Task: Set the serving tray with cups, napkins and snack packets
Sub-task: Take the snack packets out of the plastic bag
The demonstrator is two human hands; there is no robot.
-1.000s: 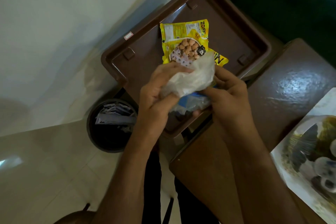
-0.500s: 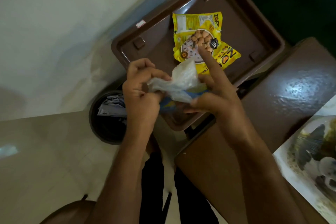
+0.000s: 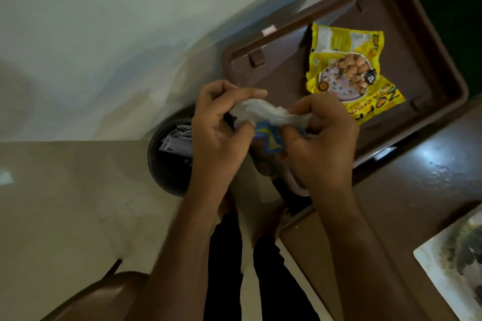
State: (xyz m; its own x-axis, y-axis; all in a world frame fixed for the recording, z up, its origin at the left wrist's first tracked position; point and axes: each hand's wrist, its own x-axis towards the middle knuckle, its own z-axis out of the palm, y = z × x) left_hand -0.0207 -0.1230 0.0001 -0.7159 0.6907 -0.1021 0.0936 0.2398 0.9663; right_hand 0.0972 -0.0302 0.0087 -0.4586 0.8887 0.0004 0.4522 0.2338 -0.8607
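A brown serving tray (image 3: 430, 41) lies at the upper right. A yellow snack packet (image 3: 347, 70) rests flat inside it. Over the tray's near left corner, my left hand (image 3: 221, 133) and my right hand (image 3: 320, 143) both grip a crumpled clear plastic packet (image 3: 263, 112) with a blue and yellow print. The packet is stretched between the two hands. What is inside it is hidden by my fingers.
A dark round waste bin (image 3: 169, 159) with paper scraps stands on the floor left of the tray. A glossy brown table (image 3: 417, 203) runs along the right, with a printed white mat (image 3: 456, 263) at its edge. A pale wall fills the upper left.
My hands have twisted the plastic packet and drawn it out sideways between them. The right index finger that pointed at the yellow packet has curled back onto the plastic.
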